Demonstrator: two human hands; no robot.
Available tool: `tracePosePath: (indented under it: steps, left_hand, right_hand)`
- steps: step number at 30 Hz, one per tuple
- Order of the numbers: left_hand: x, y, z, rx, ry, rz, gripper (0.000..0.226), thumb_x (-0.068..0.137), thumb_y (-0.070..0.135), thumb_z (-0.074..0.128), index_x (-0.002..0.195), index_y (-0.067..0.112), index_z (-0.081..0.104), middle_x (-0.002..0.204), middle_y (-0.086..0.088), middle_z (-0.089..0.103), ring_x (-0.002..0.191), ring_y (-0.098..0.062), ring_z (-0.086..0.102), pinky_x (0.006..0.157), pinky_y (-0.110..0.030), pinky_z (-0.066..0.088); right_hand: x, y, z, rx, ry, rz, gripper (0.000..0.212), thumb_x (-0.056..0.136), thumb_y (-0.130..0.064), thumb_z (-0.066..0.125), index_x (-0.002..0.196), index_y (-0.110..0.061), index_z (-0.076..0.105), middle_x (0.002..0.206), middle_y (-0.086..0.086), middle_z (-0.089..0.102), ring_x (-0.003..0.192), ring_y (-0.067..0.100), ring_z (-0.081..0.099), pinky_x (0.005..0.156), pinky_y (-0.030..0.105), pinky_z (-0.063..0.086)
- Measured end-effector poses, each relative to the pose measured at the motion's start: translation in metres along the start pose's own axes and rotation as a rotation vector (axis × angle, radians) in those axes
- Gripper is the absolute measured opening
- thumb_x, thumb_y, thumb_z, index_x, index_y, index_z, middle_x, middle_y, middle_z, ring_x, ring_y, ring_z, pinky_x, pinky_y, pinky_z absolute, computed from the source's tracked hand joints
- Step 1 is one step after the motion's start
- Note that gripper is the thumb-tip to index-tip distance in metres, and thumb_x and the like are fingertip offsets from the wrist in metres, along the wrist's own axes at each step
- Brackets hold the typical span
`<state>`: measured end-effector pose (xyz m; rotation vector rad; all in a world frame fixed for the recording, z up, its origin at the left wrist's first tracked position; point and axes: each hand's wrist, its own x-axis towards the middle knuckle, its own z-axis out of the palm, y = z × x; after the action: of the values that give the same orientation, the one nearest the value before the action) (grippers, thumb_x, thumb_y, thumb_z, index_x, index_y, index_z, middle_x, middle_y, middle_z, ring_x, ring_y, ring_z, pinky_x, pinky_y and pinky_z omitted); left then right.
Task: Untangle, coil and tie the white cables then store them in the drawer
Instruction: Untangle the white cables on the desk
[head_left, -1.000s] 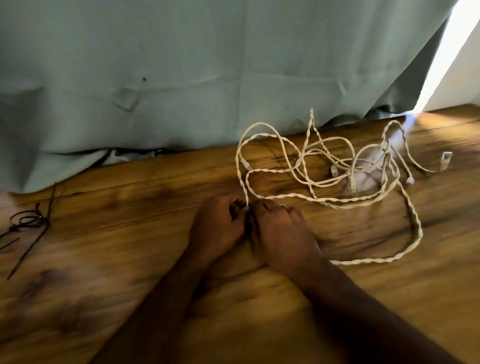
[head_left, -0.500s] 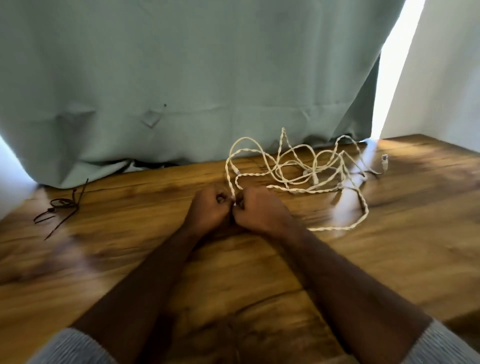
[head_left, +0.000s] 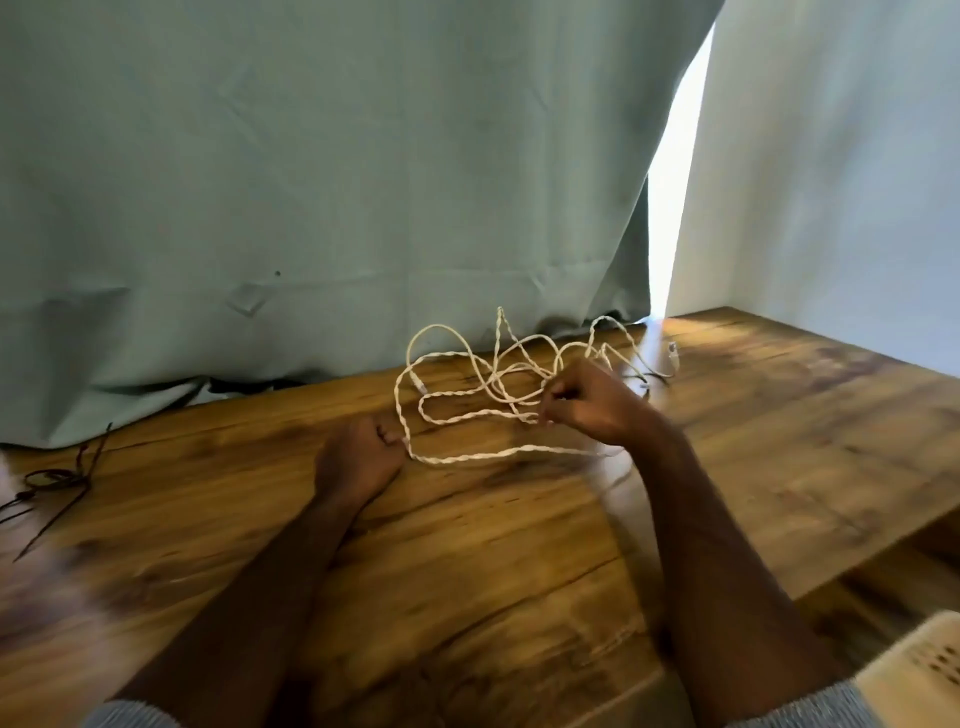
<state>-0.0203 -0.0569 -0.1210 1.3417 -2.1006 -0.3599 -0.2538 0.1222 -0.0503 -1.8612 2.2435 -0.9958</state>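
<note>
Left grip (head_left: 358, 460) pinching white cables (head_left: 467, 410) end; right grip (head_left: 589, 400) pinching strand in tangle, both lying on wooden counter (head_left: 467, 571).

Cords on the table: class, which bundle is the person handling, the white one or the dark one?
The white cables: the left hand and right hand both grip strands. The dark cord lies untouched at the table's far left.

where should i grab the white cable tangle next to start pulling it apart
Judging by the layout, pinch the raised loop at the back of the white cables from above. It stands clear of the wooden table, so fingers fit around it. The left hand and right hand already grip nearer strands.
</note>
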Motion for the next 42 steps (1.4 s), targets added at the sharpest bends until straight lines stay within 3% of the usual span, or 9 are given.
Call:
tracePosePath:
  steps: [5, 8, 10, 13, 16, 20, 27, 33, 42]
  left_hand:
    - [-0.009, 0.009, -0.006, -0.025, 0.096, 0.065, 0.021, 0.088, 0.043, 0.063, 0.085, 0.022, 0.064, 0.082, -0.001, 0.066, 0.079, -0.024, 0.062, 0.065, -0.032, 0.049]
    - [-0.032, 0.030, -0.017, -0.177, 0.194, 0.288, 0.020, 0.092, 0.045, 0.062, 0.087, 0.026, 0.065, 0.074, 0.010, 0.058, 0.072, -0.011, 0.056, 0.061, -0.027, 0.039]
    - [-0.048, 0.049, -0.021, -0.243, 0.082, 0.503, 0.025, 0.091, 0.052, 0.060, 0.104, 0.032, 0.067, 0.094, 0.014, 0.063, 0.089, -0.005, 0.056, 0.080, -0.031, 0.042]
    - [-0.063, 0.068, -0.013, -0.083, -0.258, 0.765, 0.041, 0.089, 0.061, 0.056, 0.123, 0.038, 0.060, 0.123, 0.017, 0.061, 0.117, -0.003, 0.049, 0.106, -0.040, 0.028]
    - [-0.060, 0.072, -0.004, 0.151, -0.390, 0.881, 0.036, 0.096, 0.050, 0.052, 0.130, 0.039, 0.057, 0.131, 0.014, 0.057, 0.127, -0.007, 0.045, 0.108, -0.041, 0.022]
    - [-0.044, 0.058, -0.013, 0.162, -0.391, 0.833, 0.027, 0.097, 0.032, 0.057, 0.123, 0.036, 0.064, 0.121, 0.015, 0.057, 0.122, -0.004, 0.043, 0.109, -0.043, 0.025]
    - [-0.038, 0.040, -0.024, -0.006, -0.398, 0.695, 0.013, 0.083, 0.024, 0.068, 0.090, 0.034, 0.070, 0.100, 0.025, 0.056, 0.112, 0.001, 0.046, 0.107, -0.043, 0.023]
    - [-0.038, 0.032, -0.014, -0.185, -0.457, 0.580, 0.012, 0.073, 0.037, 0.065, 0.084, 0.036, 0.072, 0.097, 0.024, 0.065, 0.104, 0.001, 0.056, 0.104, -0.049, 0.041]
    - [-0.039, 0.036, -0.015, -0.461, -0.416, 0.407, 0.011, 0.086, 0.017, 0.074, 0.086, 0.028, 0.077, 0.091, 0.013, 0.072, 0.090, 0.004, 0.063, 0.081, -0.019, 0.048]
  right_hand:
    - [-0.027, 0.019, -0.002, -0.017, 0.322, 0.174, 0.021, 0.072, -0.035, 0.060, 0.080, -0.026, 0.077, 0.085, -0.010, 0.072, 0.083, 0.014, 0.067, 0.078, 0.036, 0.056]
    - [-0.034, 0.036, -0.001, -0.075, 0.274, 0.508, 0.034, 0.071, -0.027, 0.080, 0.102, -0.017, 0.069, 0.097, -0.001, 0.060, 0.093, 0.024, 0.063, 0.080, 0.032, 0.052]
    - [-0.035, 0.040, 0.003, -0.111, 0.184, 0.654, 0.045, 0.067, -0.021, 0.088, 0.105, -0.010, 0.066, 0.100, 0.006, 0.061, 0.098, 0.030, 0.063, 0.078, 0.030, 0.051]
    - [-0.030, 0.028, 0.017, -0.053, 0.144, 0.541, 0.027, 0.076, -0.019, 0.079, 0.099, -0.009, 0.070, 0.099, 0.009, 0.070, 0.091, 0.026, 0.068, 0.072, 0.029, 0.054]
    - [-0.025, 0.015, 0.029, 0.097, 0.018, 0.414, 0.004, 0.078, -0.012, 0.073, 0.081, -0.013, 0.072, 0.079, 0.006, 0.072, 0.072, 0.021, 0.071, 0.060, 0.031, 0.058]
    - [-0.023, 0.034, 0.019, 0.052, 0.402, 0.479, 0.017, 0.083, -0.026, 0.074, 0.097, -0.018, 0.070, 0.093, 0.002, 0.072, 0.088, 0.021, 0.068, 0.076, 0.033, 0.055]
    - [-0.010, 0.044, 0.030, -0.076, 0.243, 0.606, 0.037, 0.089, -0.047, 0.066, 0.113, -0.020, 0.067, 0.110, 0.006, 0.069, 0.101, 0.026, 0.063, 0.080, 0.036, 0.046]
    - [0.002, 0.043, 0.028, 0.109, 0.376, 0.620, 0.013, 0.084, -0.024, 0.069, 0.095, -0.020, 0.070, 0.097, 0.004, 0.071, 0.088, 0.023, 0.066, 0.075, 0.031, 0.050]
    - [0.001, 0.034, 0.021, 0.287, 0.698, 0.322, 0.014, 0.085, -0.002, 0.067, 0.089, -0.011, 0.077, 0.083, 0.000, 0.072, 0.077, 0.012, 0.064, 0.068, 0.013, 0.046]
